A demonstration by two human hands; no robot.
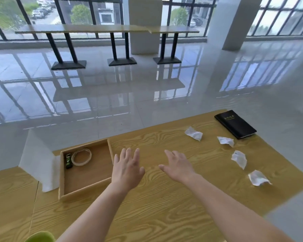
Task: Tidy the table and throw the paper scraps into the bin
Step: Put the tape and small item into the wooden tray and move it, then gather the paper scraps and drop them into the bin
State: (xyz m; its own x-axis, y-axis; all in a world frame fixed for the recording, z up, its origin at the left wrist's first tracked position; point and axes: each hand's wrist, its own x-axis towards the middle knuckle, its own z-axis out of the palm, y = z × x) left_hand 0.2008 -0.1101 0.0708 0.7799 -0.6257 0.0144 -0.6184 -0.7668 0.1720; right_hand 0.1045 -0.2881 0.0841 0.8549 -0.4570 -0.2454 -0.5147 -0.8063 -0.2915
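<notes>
— Wood-grain yellow table (164,215), and what's on it, left to right?

— At the far left stands a white bin (40,165) against the table edge, then a shallow wooden tray (85,187) holding a roll of tape (81,156) and a small dark object I cannot identify. My left hand (127,169) hovers just right of the tray, fingers spread wide, holding nothing. My right hand (179,167) is beside it, equally flat and empty.

— And the scraps?

— Four crumpled paper scraps (239,158) lie off to my right in a loose line running from far to near, with a black notebook (235,124) beyond them at the far corner.

— Which hand goes?

— My right hand is nearer, I judge; the scraps sit to its right, apart from it. The bin is on the opposite side, past my left hand, so each scrap must cross the table.
</notes>
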